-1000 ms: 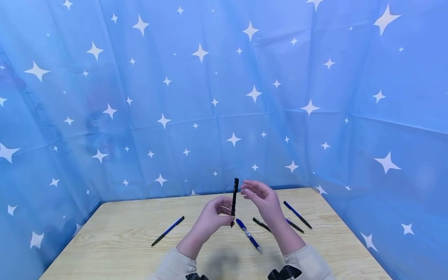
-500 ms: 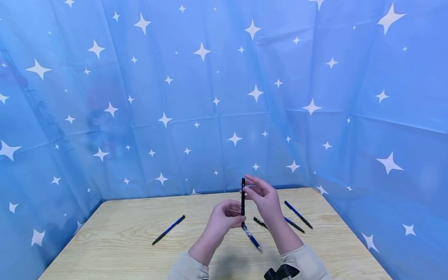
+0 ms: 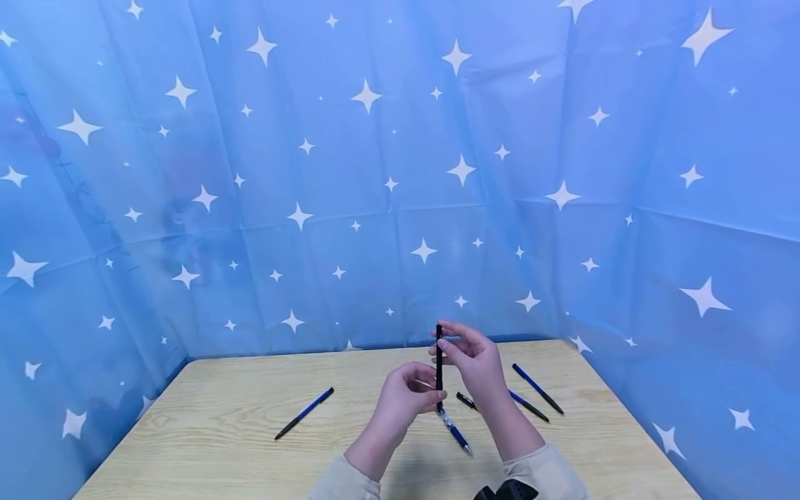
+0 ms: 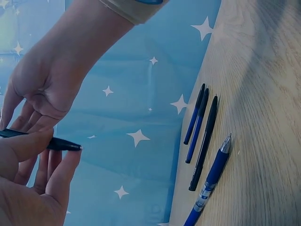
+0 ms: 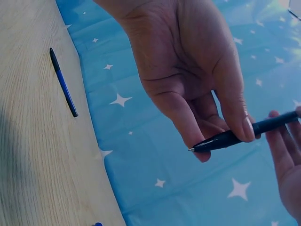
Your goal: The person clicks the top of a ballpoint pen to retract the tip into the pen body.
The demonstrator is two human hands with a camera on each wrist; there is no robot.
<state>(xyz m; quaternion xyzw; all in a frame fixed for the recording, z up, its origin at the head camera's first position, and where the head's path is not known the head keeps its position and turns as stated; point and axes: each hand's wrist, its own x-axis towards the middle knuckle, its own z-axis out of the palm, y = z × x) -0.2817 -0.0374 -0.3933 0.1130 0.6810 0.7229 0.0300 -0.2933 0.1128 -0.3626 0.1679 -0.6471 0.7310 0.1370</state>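
Two hands: left hand (image 3: 403, 394) pinches black pen (image 3: 439, 369) low, right hand (image 3: 480, 357) pinches near its top.
Black pen: upright above table (image 3: 231, 389).
Step, judged: two-handed hold.
Next move: probably calls for one pinch kept firm.
Loose pens (image 3: 304, 413): five, one toward table's left edge.

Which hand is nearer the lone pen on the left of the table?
Left. The left hand is to the right of the lone pen, not touching it; the right hand is farther right, past the left one.
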